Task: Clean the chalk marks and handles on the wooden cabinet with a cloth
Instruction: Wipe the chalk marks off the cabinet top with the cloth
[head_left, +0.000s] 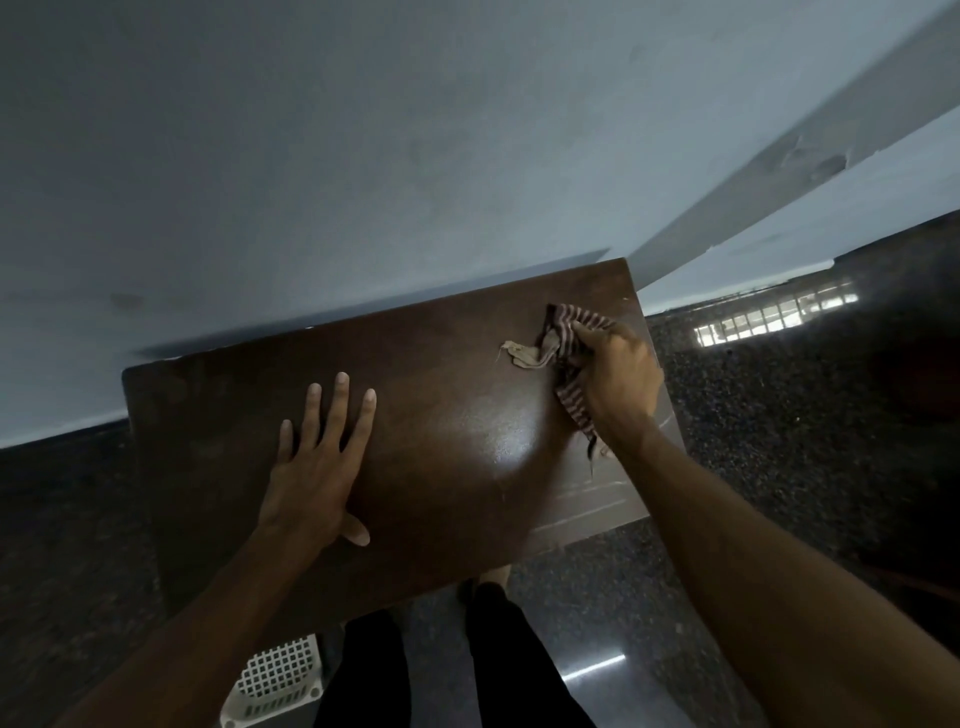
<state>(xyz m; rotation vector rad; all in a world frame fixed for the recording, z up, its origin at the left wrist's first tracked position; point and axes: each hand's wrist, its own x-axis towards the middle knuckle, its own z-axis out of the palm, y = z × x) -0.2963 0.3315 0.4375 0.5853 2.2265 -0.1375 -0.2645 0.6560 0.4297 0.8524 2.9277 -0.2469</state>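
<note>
I look straight down on the dark brown top of the wooden cabinet (441, 395), which stands against a pale blue wall. My right hand (618, 379) is closed on a striped cloth (563, 332) near the top's far right corner; a beige end of the cloth trails to the left and a striped end hangs below my wrist. My left hand (317, 462) lies flat on the left-centre of the top, fingers spread, holding nothing. Faint pale lines show on the cabinet's right side face (597, 499). No handles are visible from this angle.
A white perforated plastic basket (275, 680) sits on the dark speckled floor at the cabinet's front left. My legs in dark trousers (498, 660) stand at the front edge. A wall pillar (779, 171) rises behind the right corner. A bright window reflection (774, 317) lies on the floor to the right.
</note>
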